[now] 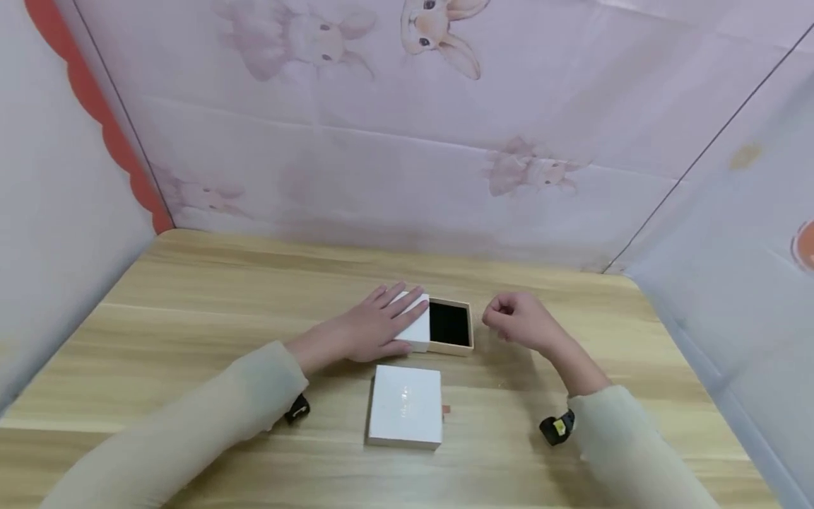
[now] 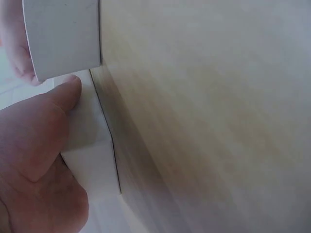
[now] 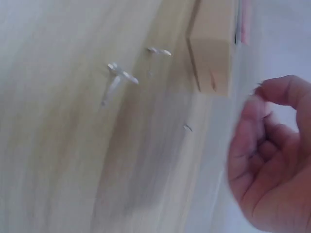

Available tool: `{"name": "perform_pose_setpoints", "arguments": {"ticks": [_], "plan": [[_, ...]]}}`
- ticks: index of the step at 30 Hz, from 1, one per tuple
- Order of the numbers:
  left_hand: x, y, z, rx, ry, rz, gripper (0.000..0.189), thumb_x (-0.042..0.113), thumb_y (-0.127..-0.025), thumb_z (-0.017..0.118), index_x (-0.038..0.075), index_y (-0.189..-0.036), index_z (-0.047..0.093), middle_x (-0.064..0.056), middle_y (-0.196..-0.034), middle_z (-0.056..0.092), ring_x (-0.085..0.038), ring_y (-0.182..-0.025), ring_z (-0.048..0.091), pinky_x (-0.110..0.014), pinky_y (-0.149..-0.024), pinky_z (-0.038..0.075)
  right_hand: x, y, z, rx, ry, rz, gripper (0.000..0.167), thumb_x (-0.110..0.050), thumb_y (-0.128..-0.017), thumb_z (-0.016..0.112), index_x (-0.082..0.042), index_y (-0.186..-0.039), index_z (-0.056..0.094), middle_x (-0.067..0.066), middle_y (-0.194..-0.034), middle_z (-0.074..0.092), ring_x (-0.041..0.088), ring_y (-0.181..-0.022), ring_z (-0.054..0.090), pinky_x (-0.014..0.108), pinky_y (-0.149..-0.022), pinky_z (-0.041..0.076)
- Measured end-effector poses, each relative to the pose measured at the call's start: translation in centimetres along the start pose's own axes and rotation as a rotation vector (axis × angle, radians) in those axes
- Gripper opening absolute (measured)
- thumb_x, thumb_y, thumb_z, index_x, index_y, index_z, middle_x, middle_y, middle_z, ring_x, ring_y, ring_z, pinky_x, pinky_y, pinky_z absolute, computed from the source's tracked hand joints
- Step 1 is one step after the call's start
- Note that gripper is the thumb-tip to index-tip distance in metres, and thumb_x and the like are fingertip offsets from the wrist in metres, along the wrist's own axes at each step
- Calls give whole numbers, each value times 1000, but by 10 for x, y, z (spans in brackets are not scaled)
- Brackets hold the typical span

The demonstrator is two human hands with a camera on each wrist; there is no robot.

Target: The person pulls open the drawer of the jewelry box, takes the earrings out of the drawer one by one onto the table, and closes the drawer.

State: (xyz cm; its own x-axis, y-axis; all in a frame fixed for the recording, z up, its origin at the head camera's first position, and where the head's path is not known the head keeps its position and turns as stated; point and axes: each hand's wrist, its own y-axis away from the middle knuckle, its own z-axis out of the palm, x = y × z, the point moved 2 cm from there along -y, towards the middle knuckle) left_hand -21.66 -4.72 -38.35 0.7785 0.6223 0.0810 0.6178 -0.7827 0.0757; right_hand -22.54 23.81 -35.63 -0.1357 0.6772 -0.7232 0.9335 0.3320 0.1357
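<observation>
My left hand [image 1: 375, 329] lies flat with fingers spread on the white sleeve [image 1: 416, 332] of a small box. Out of its right end sticks a tan drawer [image 1: 471, 339] with a black lining [image 1: 449, 324]. My left thumb [image 2: 53, 116] touches the sleeve's side in the left wrist view. Just right of the drawer, my right hand [image 1: 521, 322] is raised off the table. In the right wrist view its thumb and forefinger pinch something tiny [image 3: 258, 89], too small to name. Below lie small silvery pieces [image 3: 119, 75], blurred, their kind unclear.
A second white box [image 1: 405, 406] with gold lettering and a reddish tab [image 1: 446, 409] sits nearer to me. All this rests on a wooden table [image 1: 254, 297]. Behind it hangs a pink curtain [image 1: 381, 184] printed with rabbits; pale panels flank both sides.
</observation>
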Motion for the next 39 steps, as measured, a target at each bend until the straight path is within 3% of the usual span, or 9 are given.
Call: {"name": "perform_pose_setpoints", "arguments": {"ticks": [4,9,12,15,19,25,28,33,39], "plan": [[-6,12,-2,-14,-18,43,75,53,-105,35,12,-161,7,-14,-168,1,-41,-153,2,-58,-122,9,6,11,4,-39,-73,86,19,-14,-97,57,-3,-81,61,5,-72,58,17,-66,53,32,-61,50],[-13,17,-17,-30,-51,72,76,52,-105,37,11,-161,8,-15,-168,3,-41,-153,3,-59,-122,10,5,18,0,-30,-119,137,21,-12,-96,55,-4,-77,54,5,-69,53,18,-63,48,32,-60,45],[-10,19,-18,-48,-32,74,76,52,-105,37,11,-161,7,-15,-168,1,-42,-153,1,-60,-121,10,9,23,-4,-41,-77,171,20,-11,-94,55,-2,-76,56,6,-68,54,18,-62,47,32,-61,45],[0,21,-12,-42,-9,64,76,51,-105,37,10,-161,6,-16,-168,0,-42,-153,1,-60,-121,10,12,27,-6,-108,4,199,18,-13,-92,57,-2,-79,63,7,-75,63,18,-67,55,32,-65,51],[18,14,-10,-18,15,33,77,52,-105,37,11,-161,4,-15,-168,-3,-40,-153,0,-58,-122,8,11,31,-20,-208,53,205,19,-16,-94,58,0,-92,69,9,-88,69,19,-78,62,34,-71,56],[35,-7,-21,3,21,-1,77,52,-105,36,13,-162,1,-12,-168,-5,-38,-154,-3,-56,-123,5,15,35,-47,-212,69,205,18,-15,-95,62,2,-91,67,6,-74,60,18,-67,55,29,-61,51],[39,-13,-23,-23,11,-2,77,53,-105,35,14,-162,0,-12,-168,-7,-38,-154,-4,-56,-123,4,23,41,-49,-217,45,211,18,-16,-95,63,2,-91,67,4,-72,58,17,-66,54,28,-60,50],[42,-12,-23,-85,9,30,78,54,-105,34,14,-161,-1,-12,-168,-9,-38,-154,-5,-55,-123,3,31,50,-43,-245,6,216,18,-16,-94,64,1,-88,66,3,-70,56,15,-64,52,27,-58,48],[32,-3,-29,-104,-1,13,78,54,-104,36,15,-162,0,-11,-168,-8,-37,-154,-6,-54,-124,2,24,42,-32,-259,-33,207,19,-16,-95,64,2,-89,66,4,-71,56,15,-65,52,27,-60,50]]}}
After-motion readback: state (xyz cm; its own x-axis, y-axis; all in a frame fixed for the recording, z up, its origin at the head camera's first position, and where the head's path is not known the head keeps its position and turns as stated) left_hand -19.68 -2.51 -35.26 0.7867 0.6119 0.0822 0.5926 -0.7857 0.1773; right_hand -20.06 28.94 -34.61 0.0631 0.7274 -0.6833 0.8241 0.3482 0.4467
